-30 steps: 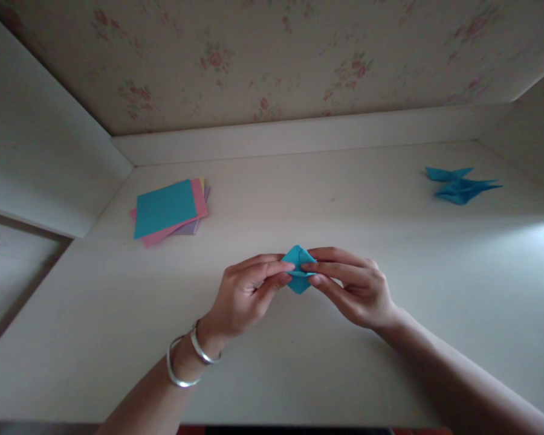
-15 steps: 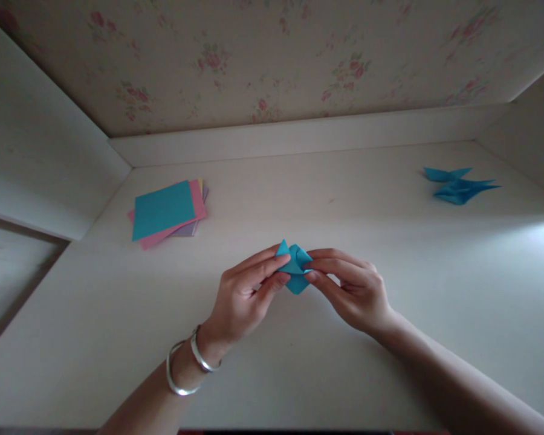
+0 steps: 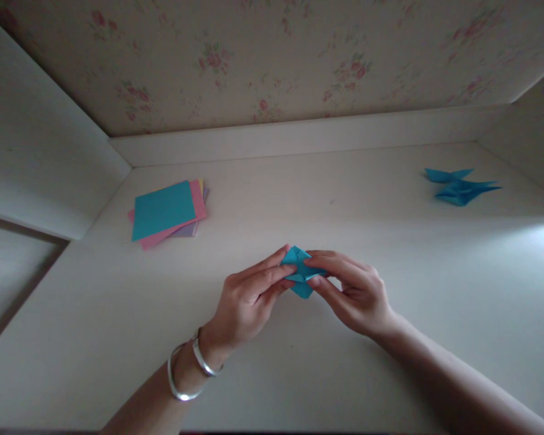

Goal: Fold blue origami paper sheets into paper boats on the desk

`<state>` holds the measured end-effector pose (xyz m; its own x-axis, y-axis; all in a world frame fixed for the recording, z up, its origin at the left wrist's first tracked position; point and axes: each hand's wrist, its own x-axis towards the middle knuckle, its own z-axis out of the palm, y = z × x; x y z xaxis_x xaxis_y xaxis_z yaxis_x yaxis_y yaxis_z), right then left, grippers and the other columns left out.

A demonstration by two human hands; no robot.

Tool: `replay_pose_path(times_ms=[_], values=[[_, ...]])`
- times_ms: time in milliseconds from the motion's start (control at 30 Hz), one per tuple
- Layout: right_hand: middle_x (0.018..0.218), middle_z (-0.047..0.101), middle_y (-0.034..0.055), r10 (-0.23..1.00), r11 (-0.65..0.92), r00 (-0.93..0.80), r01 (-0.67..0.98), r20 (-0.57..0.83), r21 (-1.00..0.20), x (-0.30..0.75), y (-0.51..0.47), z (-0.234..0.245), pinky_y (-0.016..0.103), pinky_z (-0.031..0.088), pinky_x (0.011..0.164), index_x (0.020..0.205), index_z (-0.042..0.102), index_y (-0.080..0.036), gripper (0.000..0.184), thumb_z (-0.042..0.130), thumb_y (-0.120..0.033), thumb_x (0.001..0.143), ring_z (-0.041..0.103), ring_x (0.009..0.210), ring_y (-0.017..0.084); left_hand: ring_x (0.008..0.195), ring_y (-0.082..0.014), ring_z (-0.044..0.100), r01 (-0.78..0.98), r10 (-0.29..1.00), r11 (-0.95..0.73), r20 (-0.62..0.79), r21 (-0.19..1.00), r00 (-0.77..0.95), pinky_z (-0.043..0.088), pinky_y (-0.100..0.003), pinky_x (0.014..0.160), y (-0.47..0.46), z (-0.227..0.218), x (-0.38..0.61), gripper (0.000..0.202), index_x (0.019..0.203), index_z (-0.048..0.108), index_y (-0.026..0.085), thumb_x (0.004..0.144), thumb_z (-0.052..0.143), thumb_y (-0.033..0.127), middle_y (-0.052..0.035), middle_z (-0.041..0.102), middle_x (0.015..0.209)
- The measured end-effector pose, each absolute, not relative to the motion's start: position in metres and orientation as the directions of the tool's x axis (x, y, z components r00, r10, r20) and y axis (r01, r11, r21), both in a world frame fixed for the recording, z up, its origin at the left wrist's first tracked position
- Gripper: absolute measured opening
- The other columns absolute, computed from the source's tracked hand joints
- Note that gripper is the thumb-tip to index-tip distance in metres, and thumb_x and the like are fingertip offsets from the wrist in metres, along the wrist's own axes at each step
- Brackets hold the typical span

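A small, partly folded piece of blue paper (image 3: 300, 273) is pinched between both my hands just above the pale table (image 3: 299, 374). My left hand (image 3: 247, 300), with two silver bangles on its wrist, grips the paper's left side with fingertips pressed together. My right hand (image 3: 353, 293) pinches the right side the same way. The fingertips of both hands cover much of the paper, so its exact shape is partly hidden.
A stack of coloured paper squares (image 3: 167, 211), blue on top with pink, purple and yellow beneath, lies at the back left. A folded blue paper figure (image 3: 460, 185) rests at the back right. Flowered wallpaper and white panels enclose the table.
A small flap that stuck up at the paper's upper left half a second ago is now pressed down. Both hands have shifted slightly toward me and to the right.
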<state>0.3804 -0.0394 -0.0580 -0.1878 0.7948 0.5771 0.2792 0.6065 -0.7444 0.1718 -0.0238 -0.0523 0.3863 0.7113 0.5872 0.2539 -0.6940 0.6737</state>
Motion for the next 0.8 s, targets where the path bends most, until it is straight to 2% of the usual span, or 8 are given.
replay_pose_path(times_ms=[100,300,400,533,600,700,800], values=[[0.110,0.075,0.0056,0.796,0.606,-0.194,0.285,0.574,-0.743,0.381,-0.039,-0.057,0.025,0.059,0.084,0.117,0.069,-0.022,0.029,0.069,-0.011,0.090,0.072,0.098,0.016,0.116,-0.0205,0.069,0.219,0.707,-0.694,0.591,0.686,0.388,0.059,-0.028,0.097,-0.023,-0.052,0.172,0.026,0.113,0.073,0.017,0.090,0.066,0.005,-0.0139,0.066,0.135],[0.113,0.075,0.0070,0.782,0.623,-0.201,0.278,0.590,-0.731,0.381,-0.038,-0.058,0.029,0.060,0.088,0.119,0.069,-0.023,0.031,0.070,-0.011,0.090,0.072,0.102,0.018,0.120,-0.0208,0.067,0.225,0.735,-0.644,0.508,0.732,0.449,0.060,-0.030,0.097,-0.022,-0.052,0.170,0.028,0.116,0.069,0.021,0.094,0.059,0.006,-0.0102,0.061,0.142],[0.114,0.075,0.0080,0.785,0.619,-0.198,0.294,0.587,-0.728,0.381,-0.038,-0.058,0.030,0.062,0.085,0.121,0.069,-0.023,0.032,0.068,-0.011,0.090,0.073,0.101,0.019,0.127,-0.0214,0.062,0.242,0.753,-0.617,0.472,0.748,0.459,0.058,-0.032,0.100,-0.024,-0.056,0.170,0.037,0.131,0.059,0.023,0.097,0.053,0.008,-0.0096,0.057,0.146],[0.113,0.075,0.0095,0.779,0.626,-0.195,0.296,0.596,-0.721,0.380,-0.039,-0.057,0.031,0.063,0.082,0.120,0.069,-0.022,0.031,0.068,-0.012,0.090,0.073,0.099,0.020,0.126,-0.0206,0.062,0.232,0.838,-0.482,0.368,0.845,0.403,0.061,-0.029,0.094,-0.026,-0.061,0.171,0.049,0.146,0.042,0.025,0.100,0.052,0.014,-0.0100,0.057,0.146],[0.113,0.075,0.0098,0.781,0.624,-0.201,0.292,0.592,-0.725,0.380,-0.039,-0.057,0.031,0.063,0.083,0.120,0.069,-0.022,0.032,0.069,-0.013,0.090,0.073,0.099,0.021,0.125,-0.0207,0.063,0.269,0.839,-0.491,0.366,0.829,0.403,0.060,-0.029,0.096,-0.026,-0.060,0.170,0.048,0.144,0.045,0.025,0.099,0.056,0.016,-0.0097,0.059,0.144],[0.114,0.074,0.0105,0.782,0.624,-0.215,0.265,0.586,-0.735,0.380,-0.039,-0.057,0.032,0.063,0.084,0.122,0.068,-0.022,0.035,0.070,-0.012,0.089,0.073,0.101,0.021,0.124,-0.0207,0.064,0.308,0.795,-0.582,0.446,0.753,0.411,0.055,-0.032,0.103,-0.024,-0.056,0.170,0.045,0.139,0.055,0.025,0.096,0.060,0.014,-0.0091,0.062,0.141],[0.118,0.072,0.0116,0.784,0.619,-0.231,0.229,0.576,-0.751,0.379,-0.039,-0.057,0.029,0.064,0.076,0.126,0.066,-0.023,0.040,0.068,-0.009,0.088,0.072,0.104,0.021,0.124,-0.0203,0.064,0.280,0.738,-0.662,0.540,0.695,0.404,0.055,-0.033,0.104,-0.022,-0.053,0.170,0.043,0.133,0.062,0.023,0.093,0.062,0.008,-0.0098,0.065,0.138]])
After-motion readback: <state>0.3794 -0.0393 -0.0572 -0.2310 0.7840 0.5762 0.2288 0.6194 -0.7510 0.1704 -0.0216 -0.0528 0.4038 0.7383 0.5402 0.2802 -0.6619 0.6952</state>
